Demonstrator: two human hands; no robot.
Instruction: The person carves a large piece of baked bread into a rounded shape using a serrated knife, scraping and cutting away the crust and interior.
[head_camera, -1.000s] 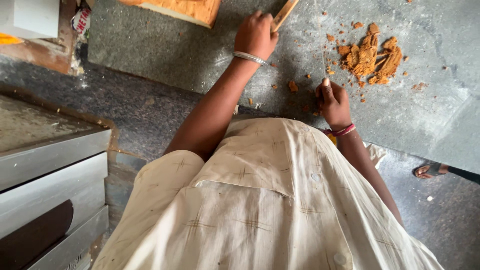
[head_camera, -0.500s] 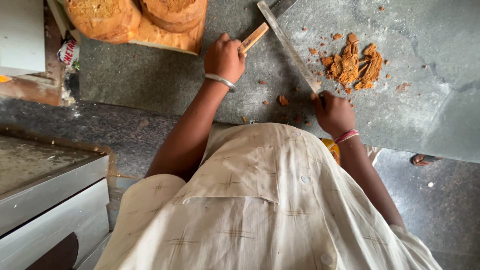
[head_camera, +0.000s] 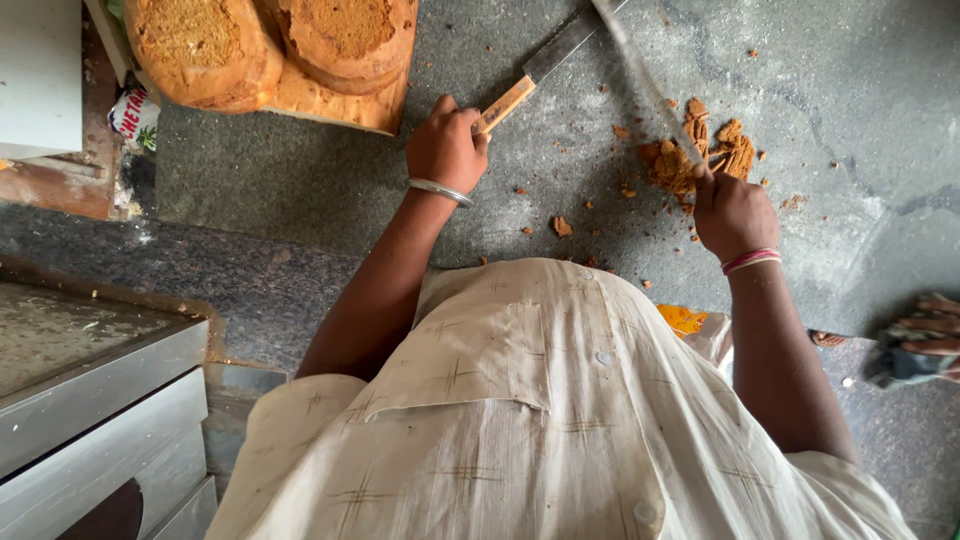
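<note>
My left hand (head_camera: 445, 150), with a metal bangle on the wrist, is closed round the wooden handle of a broad-bladed knife (head_camera: 548, 62) that points up and to the right over the grey stone slab (head_camera: 300, 180). My right hand (head_camera: 735, 215), with red wrist threads, grips the end of a long thin blade (head_camera: 640, 75) that looks blurred and slants up to the left. This hand rests against a pile of brown crumbly pieces (head_camera: 700, 150). Loose brown crumbs (head_camera: 562, 227) lie between my hands.
Two large round brown blocks (head_camera: 200, 50) (head_camera: 345, 35) sit on a wooden board (head_camera: 340, 100) at the top left. A white box (head_camera: 40, 75) is beside them. A metal cabinet (head_camera: 90, 400) stands at the lower left. Another person's feet (head_camera: 925, 335) show at the right edge.
The view has shifted, bringing the brown blocks fully into sight. The long thin blade has come into view in my right hand. My right hand has moved against the crumb pile.
</note>
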